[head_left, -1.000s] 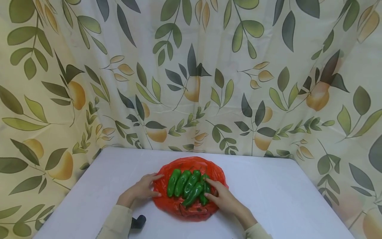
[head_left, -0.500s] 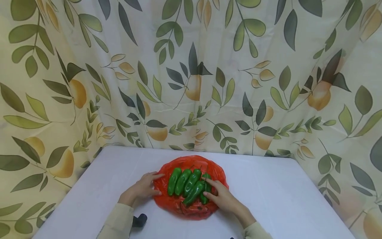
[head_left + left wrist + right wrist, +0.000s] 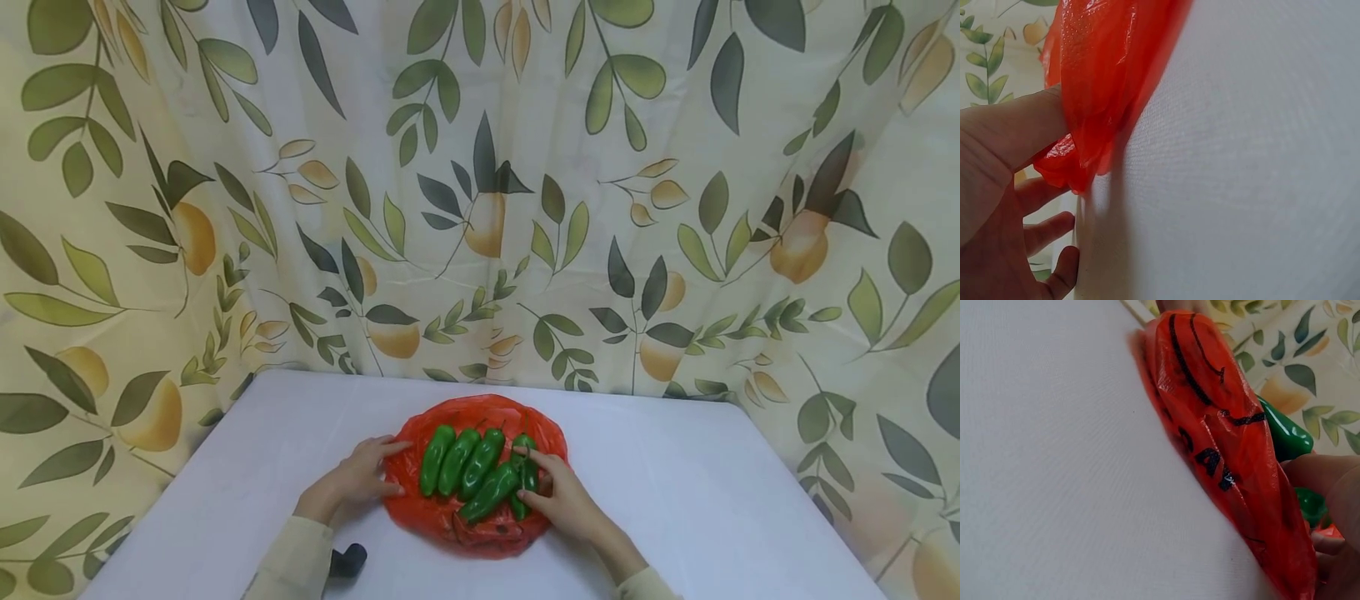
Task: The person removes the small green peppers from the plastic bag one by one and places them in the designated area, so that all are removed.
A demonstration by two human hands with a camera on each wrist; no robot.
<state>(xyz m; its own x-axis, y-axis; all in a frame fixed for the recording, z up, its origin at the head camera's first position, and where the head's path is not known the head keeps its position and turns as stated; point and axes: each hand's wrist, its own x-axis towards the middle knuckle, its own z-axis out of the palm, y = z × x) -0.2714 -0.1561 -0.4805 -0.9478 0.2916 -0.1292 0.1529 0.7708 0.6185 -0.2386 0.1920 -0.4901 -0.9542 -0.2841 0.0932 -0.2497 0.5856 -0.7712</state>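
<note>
Several shiny green peppers lie on an open red plastic bag [image 3: 480, 546] in the head view. Three stand in a slanted row at the left, one of them a green pepper [image 3: 436, 461]. Another pepper [image 3: 489, 493] slants in front of them. My right hand [image 3: 567, 502] holds the rightmost pepper [image 3: 529, 477] between thumb and index finger. My left hand [image 3: 360, 472] touches the bag's left edge with thumb and index finger spread apart. In the left wrist view the thumb [image 3: 1029, 122] goes behind the red plastic, the other fingers loose.
A white-covered table [image 3: 675, 483] bears the bag. Beside my left sleeve [image 3: 294, 558] lies a small black object [image 3: 348, 560], partly hidden. A leaf-and-fruit patterned curtain [image 3: 480, 208] hangs along the back and sides. Black print [image 3: 1213, 464] marks the bag's near side.
My right hand and the rightmost pepper have shifted slightly right, widening the gap between it and the slanted pepper. My left hand has stayed at the bag's edge.
</note>
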